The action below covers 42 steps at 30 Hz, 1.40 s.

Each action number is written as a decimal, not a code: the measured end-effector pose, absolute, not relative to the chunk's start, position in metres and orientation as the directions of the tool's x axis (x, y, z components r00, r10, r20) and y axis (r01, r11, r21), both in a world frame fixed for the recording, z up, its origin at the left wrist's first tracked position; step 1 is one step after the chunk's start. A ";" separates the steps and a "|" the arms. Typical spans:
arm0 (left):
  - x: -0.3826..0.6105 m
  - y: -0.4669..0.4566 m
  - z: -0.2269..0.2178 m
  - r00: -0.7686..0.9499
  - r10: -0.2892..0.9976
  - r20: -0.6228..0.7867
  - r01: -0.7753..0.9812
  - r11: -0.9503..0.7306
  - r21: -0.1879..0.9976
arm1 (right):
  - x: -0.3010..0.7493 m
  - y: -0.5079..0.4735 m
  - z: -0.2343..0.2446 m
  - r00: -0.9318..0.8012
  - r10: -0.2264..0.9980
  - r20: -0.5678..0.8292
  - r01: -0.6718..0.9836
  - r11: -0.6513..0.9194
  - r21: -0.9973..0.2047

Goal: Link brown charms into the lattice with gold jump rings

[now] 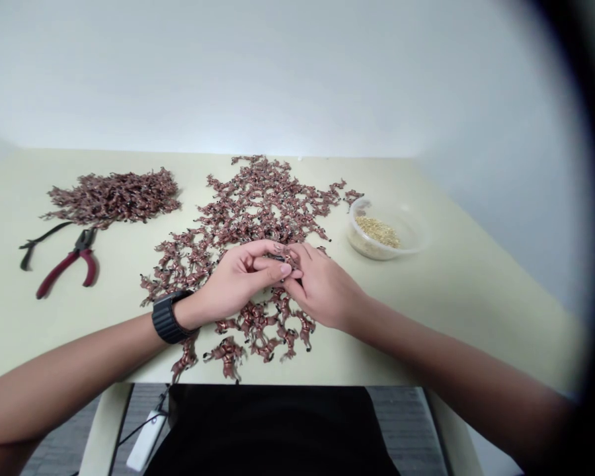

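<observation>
My left hand (pixel 233 281) and my right hand (pixel 322 291) are together just below the middle of the view, fingertips meeting. Between them I pinch a small copper-red piece (pixel 280 259) with a dark tip. My fingers hide most of it, so I can't quite make out its shape, though it looks like the many others lying around my hands. A black watch (pixel 171 317) sits on my left wrist.

Under and around my hands lies a wide spread of copper-red pieces (pixel 258 205), running from the lower middle of the view up to the far edge of the table (pixel 426 330). Some touch my hands, and many are linked or tangled together. Beyond my right hand, at the right of the spread, stands a clear plastic bowl (pixel 356 241) holding small golden bits (pixel 377 231). A few pieces lie just beside its rim.

At the upper left is a denser heap of darker pieces (pixel 114 197), well apart from the spread. Below it lie red-handled pliers (pixel 72 261) and, just beside them, a black-handled tool (pixel 42 241). Past the near table edge, at the bottom, are my black clothing (pixel 272 430) and a white device (pixel 146 439) on a cable.
</observation>
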<state>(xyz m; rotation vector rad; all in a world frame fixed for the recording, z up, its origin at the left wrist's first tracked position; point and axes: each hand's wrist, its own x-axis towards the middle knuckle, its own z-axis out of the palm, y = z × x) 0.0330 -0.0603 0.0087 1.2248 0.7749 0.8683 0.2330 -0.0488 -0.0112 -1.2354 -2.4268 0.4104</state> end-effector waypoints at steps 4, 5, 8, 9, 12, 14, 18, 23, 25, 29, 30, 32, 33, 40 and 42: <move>0.028 -0.059 0.005 0.326 0.943 0.073 -0.051 -0.060 0.997 | 0.245 -0.038 -0.001 -0.506 0.830 0.232 0.731 0.556 -0.396; 0.026 -0.058 0.004 0.286 0.950 0.127 -0.004 -0.132 0.991 | 0.249 -0.034 0.002 -0.487 0.836 0.253 0.740 0.549 -0.388; 0.020 -0.052 0.001 0.217 0.936 0.276 0.123 -0.307 0.944 | 0.260 -0.024 0.009 -0.484 0.815 0.319 0.741 0.575 -0.347; 0.018 -0.050 0.000 0.212 0.932 0.294 0.142 -0.327 0.934 | 0.262 -0.022 0.010 -0.501 0.799 0.332 0.730 0.596 -0.335; 0.014 -0.042 0.001 0.191 0.950 0.248 0.135 -0.276 0.952 | 0.265 -0.018 0.010 -0.554 0.742 0.377 0.684 0.664 -0.303; 0.012 -0.039 0.002 0.180 0.968 0.177 0.108 -0.198 0.974 | 0.264 -0.019 0.010 -0.579 0.705 0.409 0.658 0.701 -0.275; 0.011 -0.037 0.006 0.197 0.977 0.077 0.046 -0.087 0.995 | 0.262 -0.022 0.010 -0.617 0.666 0.418 0.648 0.732 -0.211; 0.010 -0.038 0.008 0.230 0.973 -0.010 0.004 0.009 1.000 | 0.265 -0.022 0.010 -0.648 0.626 0.434 0.650 0.751 -0.115; 0.009 -0.037 0.009 0.249 0.968 -0.038 -0.013 0.042 0.999 | 0.267 -0.021 0.010 -0.659 0.614 0.434 0.645 0.759 -0.094; 0.005 -0.035 0.014 0.257 0.964 -0.062 0.109 0.035 0.993 | 0.268 -0.021 0.010 -0.669 0.600 0.438 0.639 0.766 -0.074; 0.004 -0.034 0.015 0.251 0.966 -0.064 0.167 0.022 0.986 | 0.268 -0.021 0.010 -0.673 0.595 0.440 0.635 0.770 -0.068; 0.003 -0.034 0.019 0.240 0.969 -0.061 0.263 -0.005 0.965 | 0.267 -0.022 0.010 -0.682 0.583 0.441 0.630 0.775 -0.051; 0.003 -0.035 0.021 0.239 0.969 -0.058 0.297 -0.016 0.955 | 0.266 -0.023 0.010 -0.687 0.578 0.441 0.628 0.777 -0.039; 0.006 -0.040 0.027 0.263 0.962 -0.067 0.350 -0.030 0.936 | 0.265 -0.023 0.008 -0.714 0.549 0.433 0.631 0.773 0.061; 0.007 -0.040 0.027 0.265 0.961 -0.079 0.346 -0.018 0.938 | 0.265 -0.023 0.007 -0.717 0.546 0.433 0.633 0.771 0.077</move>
